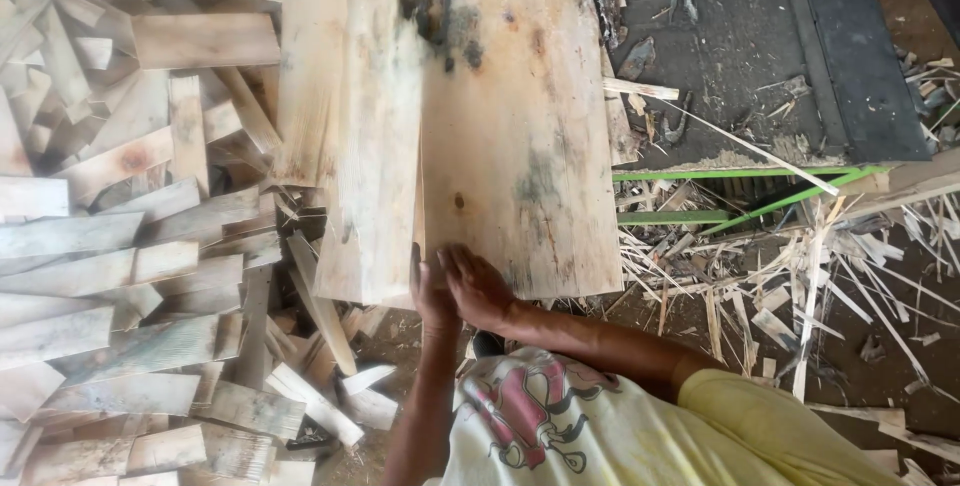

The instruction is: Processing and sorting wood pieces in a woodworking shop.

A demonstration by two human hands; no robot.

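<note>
We press both hands against the near end of the wide board (515, 136): left hand (432, 296) edge-on, right hand (478, 288) flat with fingers together, apparently steadying it. Narrower planks (350, 126) lie at nine o'clock, offcuts (120, 246) beyond, splinters (800, 256) at three.

Dirt floor (900, 346) under splinters, heaped offcuts (120, 246) left, green metal frame (720, 174)

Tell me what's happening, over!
Left hand and right hand press on the wide plank's near end. Narrower board alongside, left. Offcut pile beyond. Nothing blocking.
</note>
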